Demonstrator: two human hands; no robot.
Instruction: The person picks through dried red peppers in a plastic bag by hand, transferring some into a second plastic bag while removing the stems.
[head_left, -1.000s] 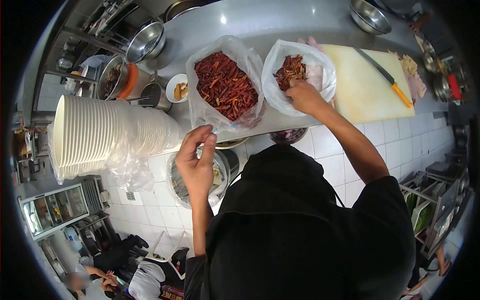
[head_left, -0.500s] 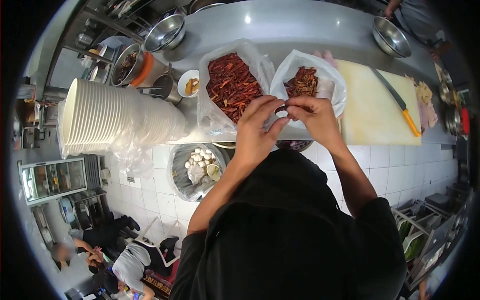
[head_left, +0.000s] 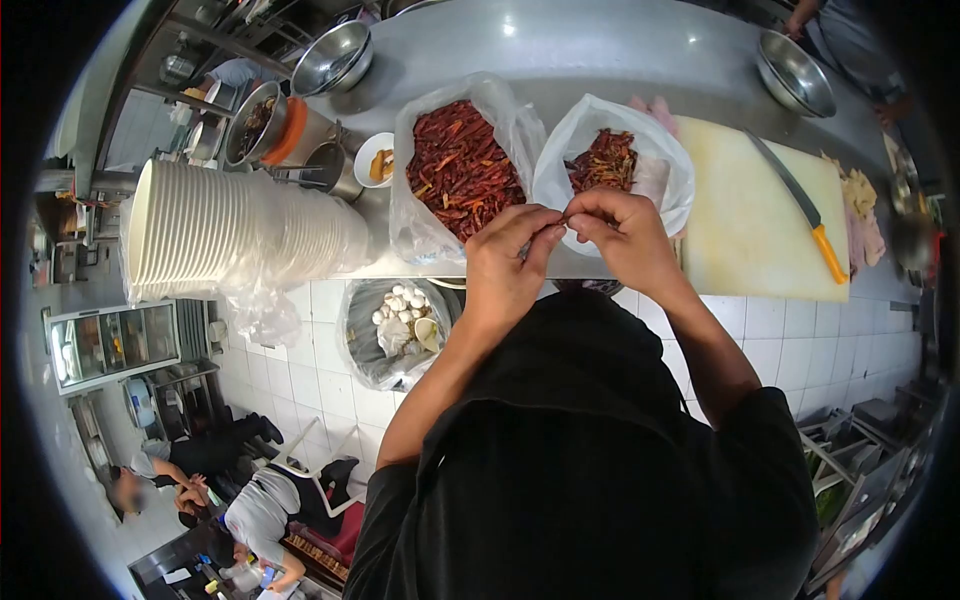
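Note:
My left hand (head_left: 508,262) and my right hand (head_left: 628,238) meet at the fingertips above the counter's near edge, both closed in a pinch. Between them is a small dark dried chili (head_left: 564,219), mostly covered by the fingers. Behind my left hand, a clear plastic bag (head_left: 403,220) is full of dried red chilies (head_left: 465,165). A white plastic bag (head_left: 552,140) just beyond my right hand contains a smaller pile of chili pieces (head_left: 606,160).
Right of the bags lies a cutting board (head_left: 730,225) with an orange-handled knife (head_left: 815,220). Stacked white tubs (head_left: 230,225) stand at the left. A lined bin (head_left: 365,365) is on the floor below. Metal bowls (head_left: 335,58) sit farther back; other people (head_left: 265,505) are at lower left.
My fingertips have drawn closer together around the chili, and less of it shows now. The view has shifted slightly. The bags stay in place.

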